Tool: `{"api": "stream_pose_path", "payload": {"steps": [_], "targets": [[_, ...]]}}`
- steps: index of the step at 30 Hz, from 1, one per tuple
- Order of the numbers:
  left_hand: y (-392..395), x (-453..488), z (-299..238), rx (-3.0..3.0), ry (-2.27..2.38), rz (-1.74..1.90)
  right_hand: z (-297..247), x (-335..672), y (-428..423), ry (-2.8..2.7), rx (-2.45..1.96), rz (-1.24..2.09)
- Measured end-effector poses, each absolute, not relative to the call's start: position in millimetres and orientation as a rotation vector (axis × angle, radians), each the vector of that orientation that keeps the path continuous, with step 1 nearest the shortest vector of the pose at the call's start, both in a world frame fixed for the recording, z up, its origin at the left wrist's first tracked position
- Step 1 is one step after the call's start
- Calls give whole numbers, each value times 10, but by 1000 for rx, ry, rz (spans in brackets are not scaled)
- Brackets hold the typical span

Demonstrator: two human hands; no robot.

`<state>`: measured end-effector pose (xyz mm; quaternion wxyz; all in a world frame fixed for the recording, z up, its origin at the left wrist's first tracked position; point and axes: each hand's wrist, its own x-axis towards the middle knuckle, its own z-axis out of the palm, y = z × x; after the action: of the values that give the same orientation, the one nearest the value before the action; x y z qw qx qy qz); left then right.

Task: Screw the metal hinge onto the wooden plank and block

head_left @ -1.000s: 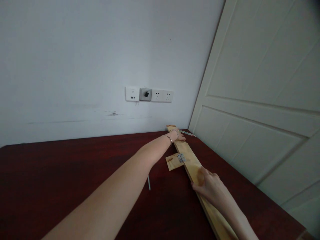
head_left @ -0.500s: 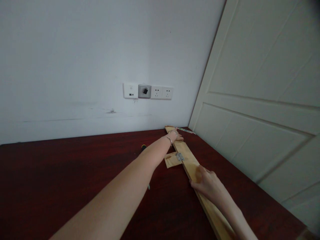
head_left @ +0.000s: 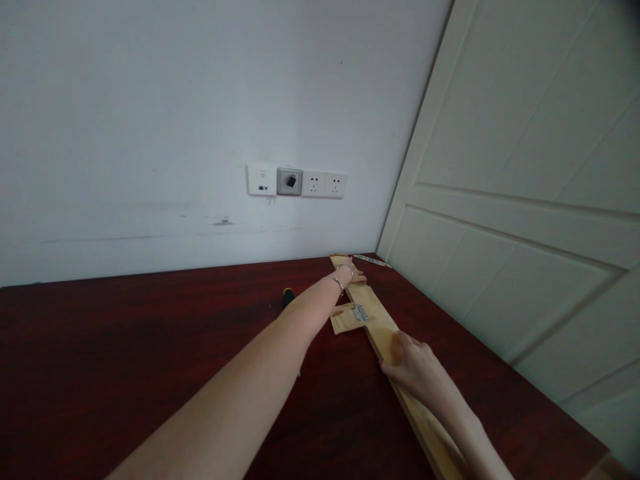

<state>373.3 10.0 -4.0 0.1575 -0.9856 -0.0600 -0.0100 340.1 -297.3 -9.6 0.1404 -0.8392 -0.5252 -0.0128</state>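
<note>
On the table (head_left: 125, 347), the board (head_left: 371, 298) lies under the left fingers (head_left: 359, 276) and right fingers (head_left: 403, 339), the hinge (head_left: 361, 313) sits between them across board and wood piece (head_left: 346, 323), a strip (head_left: 373, 260) just beyond the left ones, and perhaps a screwdriver handle (head_left: 288, 297) to their left.

The head camera, the one view, looked from above the near side of the dark red table (head_left: 150, 347); it faced forward and down, across the table to the wall (head_left: 150, 120) behind it. It sat near; the table overran the lower frame edge.
</note>
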Motion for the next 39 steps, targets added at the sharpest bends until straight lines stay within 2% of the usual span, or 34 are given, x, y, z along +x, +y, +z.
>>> {"api": "stream_pose_path", "payload": {"steps": [8,12,15,21,26,34,39], "targets": [[191,3225,265,-2842,-201,44,-133,3394,-2953,-1554,-2459,-103],[451,2711,541,-2834,-389,1,122,3211,-2831,-1594,-2318,-271],[657,2225,662,-2810,-630,-5,364,2931,-2577,-1701,-2231,-157],[905,1164,545,-2780,-1088,88,415,2308,-1879,-1826,-2218,-112],[961,539,298,-2787,-1271,99,360,2058,-1539,-1835,-2279,-112],[1025,91,155,-2789,-1323,26,499,2633,-2061,-1595,-2482,-261],[1008,-31,145,-2776,-1346,-3,179,3310,-2524,-1405,-2634,-228]]}}
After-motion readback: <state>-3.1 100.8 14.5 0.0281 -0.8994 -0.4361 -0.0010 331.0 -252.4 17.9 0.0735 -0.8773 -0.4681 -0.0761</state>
